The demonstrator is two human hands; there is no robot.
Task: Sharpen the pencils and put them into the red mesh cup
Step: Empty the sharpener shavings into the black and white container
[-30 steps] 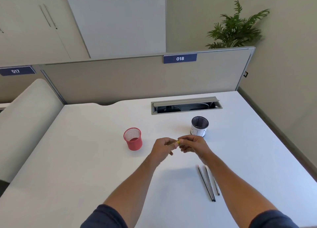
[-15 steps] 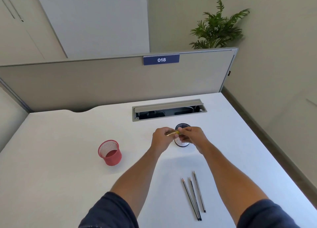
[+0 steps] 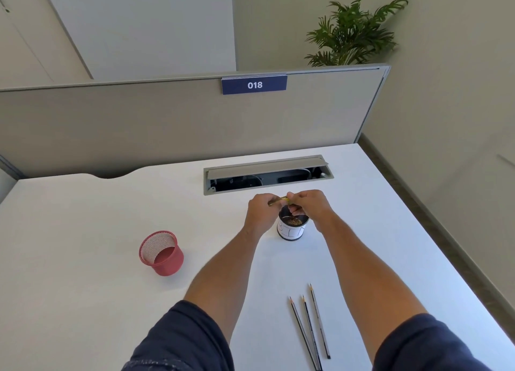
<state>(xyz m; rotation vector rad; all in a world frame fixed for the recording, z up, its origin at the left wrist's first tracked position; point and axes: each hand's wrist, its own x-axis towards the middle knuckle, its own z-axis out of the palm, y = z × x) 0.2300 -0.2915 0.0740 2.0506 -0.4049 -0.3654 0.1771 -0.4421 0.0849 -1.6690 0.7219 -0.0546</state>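
Sharpening is the step in hand, judging from the pose: both hands are working a pencil over a small cup, none of the pencils is in the red cup yet.

Tabletop (image 3: 97, 217) is carrying everything. Red mesh cup (image 3: 161, 253) is standing upright well to the left of the left hand and nearer the person, looking empty. White cup (image 3: 291, 227) with a dark rim is sitting directly below the right hand, between the two wrists, with brown shavings lying inside. Left hand (image 3: 260, 213) is curling round the yellow pencil (image 3: 278, 201), which is lying roughly level between the fists. Right hand (image 3: 308, 204) is closing its fingers on the pencil's other end; a sharpener is presumably inside that fist, but it is hidden. Three dark pencils (image 3: 309, 326) are lying side by side on the tabletop, well back from the right hand, beside the right forearm, tips pointing away.

Next move, my guess: keep twisting over the white cup until the tip is done, then carry the pencil left and drop it in the red mesh cup. Needs a clean pull out of the right hand first.
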